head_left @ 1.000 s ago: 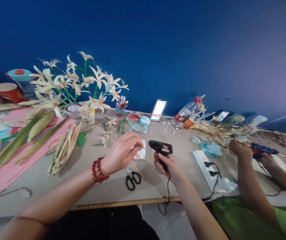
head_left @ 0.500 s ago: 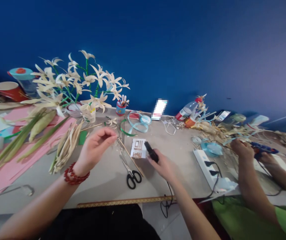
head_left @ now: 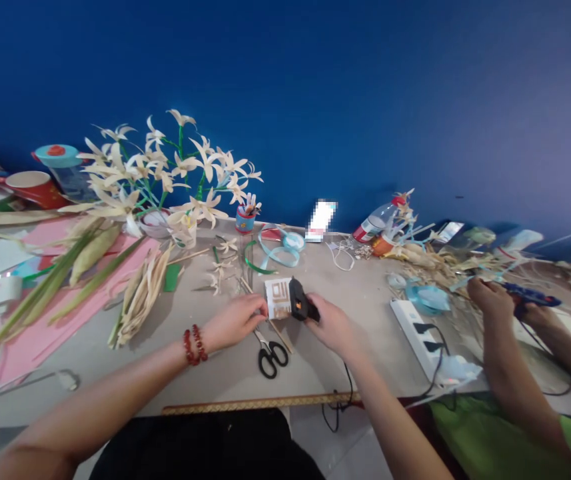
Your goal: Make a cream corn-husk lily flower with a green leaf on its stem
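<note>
My right hand [head_left: 334, 327] is wrapped round a black glue gun [head_left: 301, 305], whose nozzle rests against a small white card [head_left: 276, 298] lying on the grey table [head_left: 215, 373]. My left hand [head_left: 232, 321], with a red bead bracelet at the wrist, sits at the card's left edge. Its fingers are pinched together over a thin stick [head_left: 281, 337]; what they hold is hidden. Black-handled scissors [head_left: 271, 353] lie just below both hands. The gun's black cord [head_left: 338, 400] runs off the table's front edge.
A bouquet of pale husk flowers [head_left: 180, 173] stands at the back left, above dried husks [head_left: 140, 293] and pink paper [head_left: 35, 333]. A white power strip [head_left: 415, 327] lies to the right. Beyond it, another person's hands [head_left: 490, 300] hold a blue glue gun [head_left: 530, 297].
My right hand has lowered the glue gun from upright down onto the card. My left hand swung out to the left, then came back to the card's left edge.
</note>
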The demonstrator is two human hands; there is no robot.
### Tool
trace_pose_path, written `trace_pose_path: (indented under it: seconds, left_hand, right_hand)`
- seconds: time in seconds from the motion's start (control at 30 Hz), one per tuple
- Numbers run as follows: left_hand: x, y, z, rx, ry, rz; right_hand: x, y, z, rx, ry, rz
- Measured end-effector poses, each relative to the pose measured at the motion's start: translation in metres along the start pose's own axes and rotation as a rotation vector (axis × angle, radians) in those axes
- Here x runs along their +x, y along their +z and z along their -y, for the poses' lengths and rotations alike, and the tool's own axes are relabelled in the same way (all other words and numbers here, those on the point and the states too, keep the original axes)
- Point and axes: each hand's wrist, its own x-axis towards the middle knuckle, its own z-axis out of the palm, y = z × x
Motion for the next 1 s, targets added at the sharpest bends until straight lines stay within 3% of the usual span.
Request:
trace_pose_path:
  seconds: [0.13, 0.27, 0.47, 0.7, 0.83, 1.0]
  left_hand:
    - [0.024, 0.018, -0.004, 0.071, 0.019, 0.067]
    - [0.028, 0.019, -0.012, 0.094, 0.032, 0.081]
    - [0.016, 0.005, -0.004, 0.137, -0.032, 0.04]
    - [0.036, 0.031, 0.0, 0.112, 0.003, 0.065]
    - [0.048, 0.038, 0.004, 0.024, 0.029, 0.045]
    - [0.049, 0.026, 0.023, 0.025, -0.035, -0.092]
  right_hand:
    - [0.006, -0.009, -0.009, 0.104, 0.031, -0.103]
    - [-0.004, -0.012, -0.016, 0.168, 0.056, -0.199]
    - [-0.031, 0.001, -0.019, 0.348, 0.052, -0.149]
    - [-0.027, 0.006, -0.014, 0.431, 0.099, -0.17]
    - [-0.029, 0.004, -0.018, 0.402, 0.115, -0.221]
    - [-0.039, 0.005, -0.019, 0.283, 0.063, -0.17]
